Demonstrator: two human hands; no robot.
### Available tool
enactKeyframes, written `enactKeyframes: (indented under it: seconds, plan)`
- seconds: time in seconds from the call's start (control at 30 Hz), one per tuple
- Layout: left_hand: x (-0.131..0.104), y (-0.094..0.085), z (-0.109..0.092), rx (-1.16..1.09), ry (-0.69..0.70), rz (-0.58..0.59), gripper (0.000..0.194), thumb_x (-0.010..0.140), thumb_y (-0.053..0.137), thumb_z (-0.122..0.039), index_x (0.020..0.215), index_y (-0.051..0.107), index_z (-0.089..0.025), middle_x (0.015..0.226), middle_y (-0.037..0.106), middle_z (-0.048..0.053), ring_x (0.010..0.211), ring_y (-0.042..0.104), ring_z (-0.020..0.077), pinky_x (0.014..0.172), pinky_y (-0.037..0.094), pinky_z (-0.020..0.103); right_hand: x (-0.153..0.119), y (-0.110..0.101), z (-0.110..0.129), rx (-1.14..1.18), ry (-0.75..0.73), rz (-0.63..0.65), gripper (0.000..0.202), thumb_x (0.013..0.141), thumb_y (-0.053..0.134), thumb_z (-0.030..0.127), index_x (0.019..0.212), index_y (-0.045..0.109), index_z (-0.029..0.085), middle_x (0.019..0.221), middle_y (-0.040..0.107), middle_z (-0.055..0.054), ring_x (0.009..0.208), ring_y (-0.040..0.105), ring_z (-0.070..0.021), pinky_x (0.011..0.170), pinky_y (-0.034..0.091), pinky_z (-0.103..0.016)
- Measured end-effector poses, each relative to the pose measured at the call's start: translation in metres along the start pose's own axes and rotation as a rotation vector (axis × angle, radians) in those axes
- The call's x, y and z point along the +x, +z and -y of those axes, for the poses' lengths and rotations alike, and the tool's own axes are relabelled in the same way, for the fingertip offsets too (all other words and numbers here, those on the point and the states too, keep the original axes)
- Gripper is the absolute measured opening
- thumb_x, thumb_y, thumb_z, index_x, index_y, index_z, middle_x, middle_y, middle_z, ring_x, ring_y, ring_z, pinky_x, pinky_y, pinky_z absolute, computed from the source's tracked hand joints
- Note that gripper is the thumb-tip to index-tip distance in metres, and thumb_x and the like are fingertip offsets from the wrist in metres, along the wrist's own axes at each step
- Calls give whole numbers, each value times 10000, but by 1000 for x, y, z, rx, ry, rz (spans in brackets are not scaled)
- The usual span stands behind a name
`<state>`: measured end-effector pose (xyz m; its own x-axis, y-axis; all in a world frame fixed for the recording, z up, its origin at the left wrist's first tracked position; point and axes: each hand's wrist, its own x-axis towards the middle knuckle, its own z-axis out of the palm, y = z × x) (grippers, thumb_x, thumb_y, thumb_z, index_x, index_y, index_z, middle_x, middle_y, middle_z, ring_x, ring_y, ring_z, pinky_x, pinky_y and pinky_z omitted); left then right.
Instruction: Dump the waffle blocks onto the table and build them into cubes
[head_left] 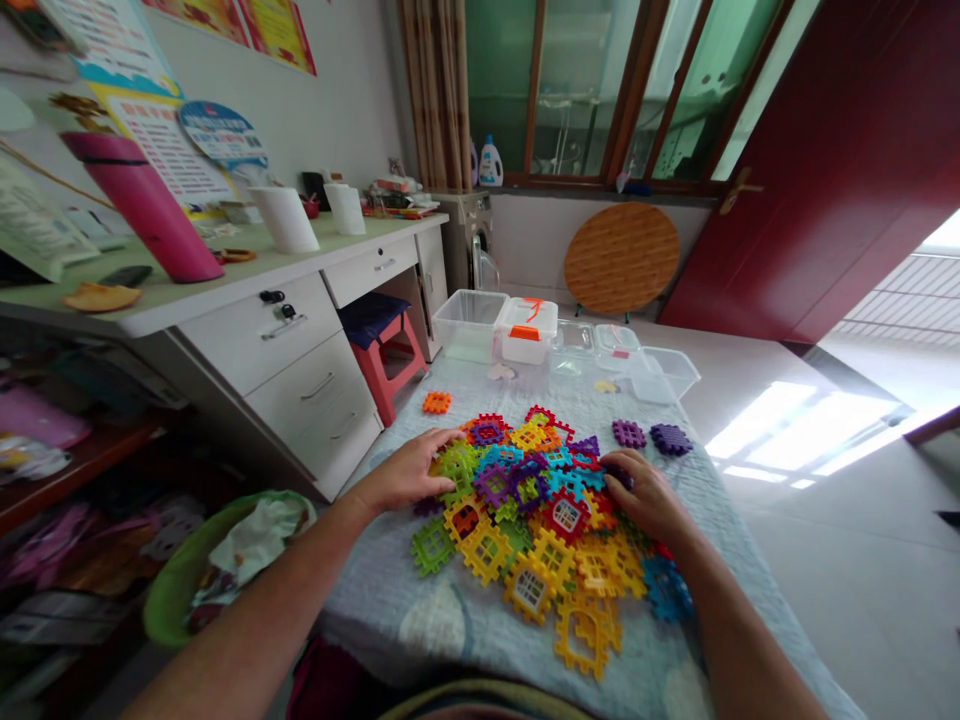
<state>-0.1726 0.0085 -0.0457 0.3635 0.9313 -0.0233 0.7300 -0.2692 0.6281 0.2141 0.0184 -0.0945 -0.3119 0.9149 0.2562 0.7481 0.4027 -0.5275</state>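
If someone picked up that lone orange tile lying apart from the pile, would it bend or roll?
The orange tile looks like thin moulded plastic, so probably stiff and light. It lies flat with toothed edges, so rolling seems unlikely; on the cloth-covered table it would likely drag rather than glide.

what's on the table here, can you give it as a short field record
left hand: resting flat on the left edge of the pile of interlocking plastic tiles
right hand: on the pile's right side, fingers curled onto tiles
surface: table with pale blue cloth
apart from pile: orange tile, two purple tiles
far edge: clear plastic boxes
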Motion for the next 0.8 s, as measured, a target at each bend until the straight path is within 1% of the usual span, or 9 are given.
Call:
enactKeyframes:
  seconds: [0.1,0.17,0.27,0.33,0.4,0.47,0.53,0.7,0.8]
  plan:
    - [3,3,-6,-75,26,-83,640,665,650,-201,1295,546,-232,1336,575,76,1204,541,251,1013,440,361,0,0,0,7,-2,-5,206,839,517,233,997,646,203,1045,651,-80,932,621,-222,882,487,-378]
    - [5,4,-10,-125,30,-117,601,679,633,-200,1275,562,-225,1263,615,62,1128,578,229,989,450,345,0,0,1,11,-2,-4,206,838,517,233,994,648,201,1044,650,-80,935,620,-222,884,485,-374]
    - [9,6,-11,-240,-10,-135,534,713,626,-248,1244,578,-214,1132,656,42,993,617,194,897,491,319,0,0,2,11,2,1,209,834,513,221,988,653,198,1033,649,-81,937,617,-221,885,482,-366]
    - [14,9,-10,-336,-40,-160,482,740,627,-306,1209,590,-200,1093,661,47,966,624,190,846,508,312,0,-1,2,10,-1,4,212,835,511,217,991,653,196,1032,647,-82,936,616,-220,888,480,-368]
    - [19,12,-8,-432,-55,-192,464,769,613,-361,1195,586,-178,1082,662,61,978,628,194,845,513,316,0,0,2,8,-4,3,212,837,511,218,996,650,195,1036,644,-83,938,613,-218,893,478,-371]
    - [23,16,-7,-490,-54,-190,460,800,578,-375,1206,568,-158,1071,668,71,983,635,198,866,516,329,0,0,0,7,-4,6,212,842,510,220,1001,647,194,1042,640,-83,944,611,-217,899,476,-372]
    - [26,18,-8,-442,-39,-166,430,817,540,-333,1208,570,-157,1089,672,75,989,638,205,899,512,351,0,1,-1,7,-1,11,214,843,509,218,1005,646,194,1045,638,-83,942,610,-215,900,476,-373]
    - [26,20,-11,-29,52,-231,324,818,500,-224,1104,650,-200,1191,646,81,1167,550,243,1085,382,405,0,2,-4,11,-12,10,212,839,514,219,1005,644,200,1039,635,-80,942,607,-218,893,478,-377]
    - [21,20,-10,-39,52,-237,346,862,448,-245,1154,625,-183,1231,614,99,1175,549,229,1066,409,387,0,2,-3,11,-7,12,206,845,509,224,998,643,197,1031,631,-81,936,605,-217,887,478,-378]
